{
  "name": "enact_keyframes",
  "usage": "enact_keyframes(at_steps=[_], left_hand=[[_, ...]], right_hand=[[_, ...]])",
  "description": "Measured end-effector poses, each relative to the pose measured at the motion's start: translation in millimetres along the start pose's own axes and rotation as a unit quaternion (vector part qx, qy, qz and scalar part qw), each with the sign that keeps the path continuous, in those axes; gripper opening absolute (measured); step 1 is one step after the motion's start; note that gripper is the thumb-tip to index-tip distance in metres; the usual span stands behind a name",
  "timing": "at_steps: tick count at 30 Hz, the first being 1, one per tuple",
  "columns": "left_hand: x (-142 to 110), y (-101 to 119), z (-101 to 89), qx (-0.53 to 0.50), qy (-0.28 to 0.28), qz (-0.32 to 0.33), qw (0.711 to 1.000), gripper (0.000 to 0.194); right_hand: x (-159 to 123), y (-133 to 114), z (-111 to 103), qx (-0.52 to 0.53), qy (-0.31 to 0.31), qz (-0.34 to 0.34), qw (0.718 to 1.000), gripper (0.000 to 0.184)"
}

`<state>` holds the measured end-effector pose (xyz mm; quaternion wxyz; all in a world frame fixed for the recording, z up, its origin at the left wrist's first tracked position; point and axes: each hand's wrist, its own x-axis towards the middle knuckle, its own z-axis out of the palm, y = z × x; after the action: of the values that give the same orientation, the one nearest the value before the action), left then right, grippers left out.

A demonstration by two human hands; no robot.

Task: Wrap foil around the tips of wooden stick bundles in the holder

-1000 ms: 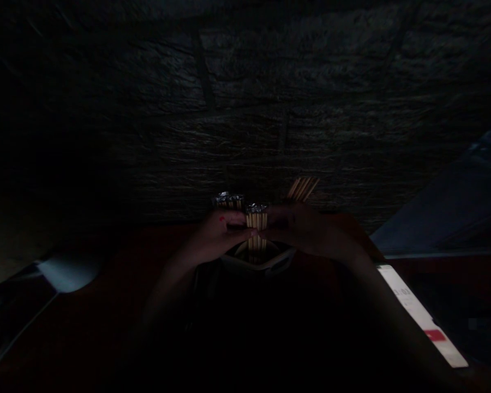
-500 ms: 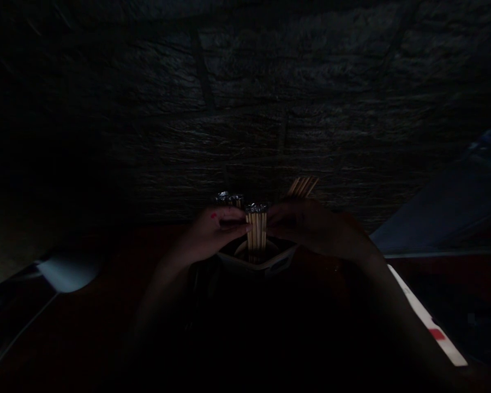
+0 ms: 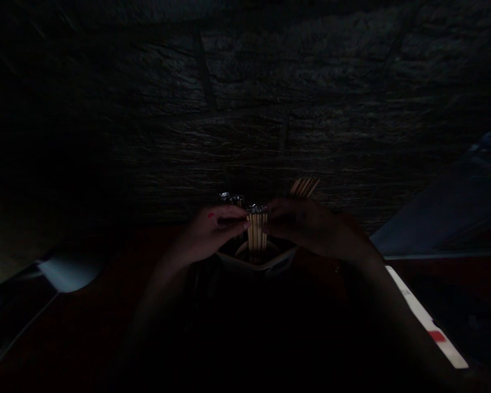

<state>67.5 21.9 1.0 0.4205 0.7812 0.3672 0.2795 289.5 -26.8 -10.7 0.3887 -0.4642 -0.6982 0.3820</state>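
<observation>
An upright bundle of wooden chopsticks (image 3: 257, 234) with shiny silvery tops stands between my hands, its lower ends inside a dark container (image 3: 270, 267) with a pale round rim in it. From the left, my left hand (image 3: 213, 232) pinches the bundle's edge between thumb and fingers; a red mark shows on its back. My right hand (image 3: 306, 226) closes on the bundle from the other side, fingertips at its upper edge. Behind my left fingers more silver-topped sticks (image 3: 233, 198) show. Plain wooden sticks (image 3: 305, 187) lean out behind my right hand. The light is very dim.
A rough brick-patterned wall (image 3: 245, 109) rises right behind the container. The reddish-brown tabletop (image 3: 131, 256) is mostly dark. At the left is a pale rounded object (image 3: 71, 272) beside a cord; a white strip with a red patch (image 3: 427, 319) lies near my right forearm.
My hands stay almost in place around the bundle. The fingertips have shifted slightly, and the chopsticks look a little more spread and shifted slightly to the right.
</observation>
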Motion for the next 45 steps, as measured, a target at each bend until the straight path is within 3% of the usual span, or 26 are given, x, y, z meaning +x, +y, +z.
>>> enact_keyframes(at_steps=[13,45], left_hand=[[1,-4,2.9,0.012,-0.009,0.027,1.0,0.019],[2,-3,14.3,-0.041,-0.012,0.003,0.999,0.02]], right_hand=[[3,2,3,-0.024,-0.008,-0.012,1.0,0.024],[4,0,13,-0.049,0.01,-0.021,0.998,0.016]])
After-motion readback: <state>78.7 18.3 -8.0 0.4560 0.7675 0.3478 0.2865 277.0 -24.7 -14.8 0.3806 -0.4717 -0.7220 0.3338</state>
